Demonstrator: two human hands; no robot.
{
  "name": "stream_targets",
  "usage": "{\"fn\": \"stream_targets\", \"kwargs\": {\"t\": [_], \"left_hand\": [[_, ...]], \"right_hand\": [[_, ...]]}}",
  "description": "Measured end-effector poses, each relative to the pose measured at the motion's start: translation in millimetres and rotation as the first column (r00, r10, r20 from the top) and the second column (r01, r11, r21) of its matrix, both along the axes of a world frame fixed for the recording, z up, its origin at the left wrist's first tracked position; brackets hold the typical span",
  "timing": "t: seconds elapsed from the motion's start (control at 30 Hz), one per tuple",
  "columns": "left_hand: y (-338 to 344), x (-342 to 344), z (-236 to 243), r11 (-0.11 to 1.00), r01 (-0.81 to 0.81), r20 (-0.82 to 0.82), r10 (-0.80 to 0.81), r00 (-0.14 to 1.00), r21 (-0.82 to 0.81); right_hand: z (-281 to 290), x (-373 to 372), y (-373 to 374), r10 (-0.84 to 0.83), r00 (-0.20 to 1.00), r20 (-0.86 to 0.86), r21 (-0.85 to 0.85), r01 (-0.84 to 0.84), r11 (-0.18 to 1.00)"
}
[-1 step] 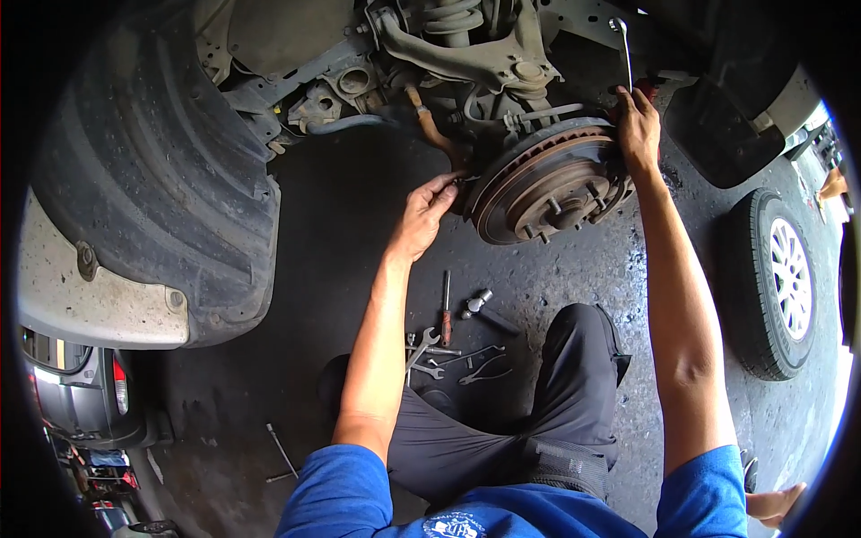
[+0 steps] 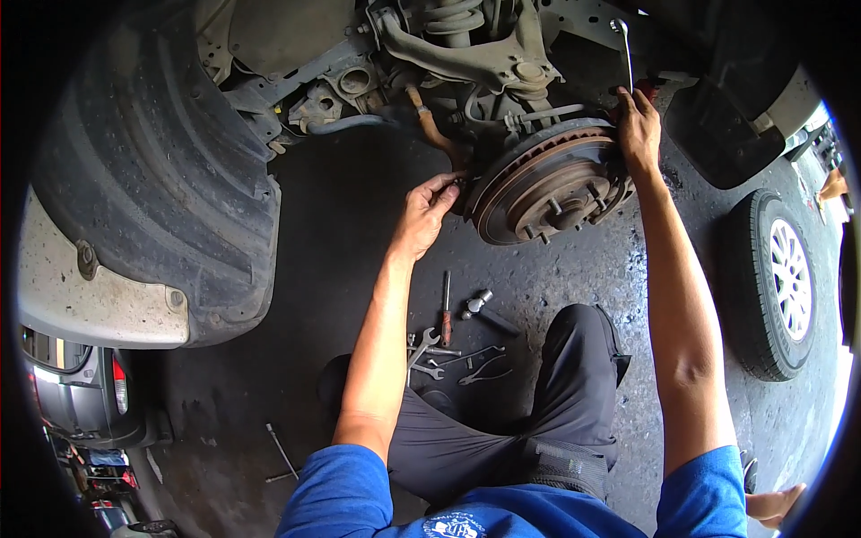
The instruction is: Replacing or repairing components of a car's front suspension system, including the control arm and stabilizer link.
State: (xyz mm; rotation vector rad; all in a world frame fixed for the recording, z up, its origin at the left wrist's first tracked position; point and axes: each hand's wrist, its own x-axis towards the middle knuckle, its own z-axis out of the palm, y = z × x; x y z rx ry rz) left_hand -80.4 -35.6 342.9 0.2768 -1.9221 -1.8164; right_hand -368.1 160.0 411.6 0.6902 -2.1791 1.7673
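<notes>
My right hand (image 2: 639, 130) grips an upright combination wrench (image 2: 625, 54), its ring end up, beside the upper right of the rusty brake disc (image 2: 507, 211) with its exposed studs. My left hand (image 2: 423, 215) is closed in a pinch just left of the disc, at the lower end of a rusty-orange rod (image 2: 430, 125); whatever its fingertips hold is too small and hidden to name. Above the disc are a metal control arm (image 2: 448, 61) and a coil spring (image 2: 453, 18).
Tools lie near my knees: a screwdriver (image 2: 447, 323), hammer (image 2: 493, 318), open-end wrenches (image 2: 421, 350) and pliers (image 2: 484, 372). A loose wheel (image 2: 762, 278) is at right, a wheel-arch liner (image 2: 161, 179) at left, another car (image 2: 81, 394) behind it. A person's foot (image 2: 776, 502) shows at lower right.
</notes>
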Motion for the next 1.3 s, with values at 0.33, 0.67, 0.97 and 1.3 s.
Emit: {"fn": "stream_targets", "kwargs": {"t": [0.33,0.67,0.97,1.3], "left_hand": [[15,-9,13,0.992,-0.101,-0.067,0.106,0.992,0.071],[5,-1,9,0.995,-0.002,0.019,0.0,1.0,0.098],[-13,2,-7,0.989,-0.096,0.131,0.081,0.988,0.111],[-7,-3,-10,0.99,-0.052,0.057,0.06,0.997,-0.13]], "right_hand": [[-2,-8,8,-0.016,0.999,-0.036,0.015,0.017,1.0],[0,-4,4,0.001,1.0,-0.008,0.036,-0.001,0.999],[-1,-3,0,-0.006,1.0,-0.029,0.008,0.007,1.0],[-2,-5,-1,0.013,0.999,-0.042,0.029,-0.012,1.0]]}}
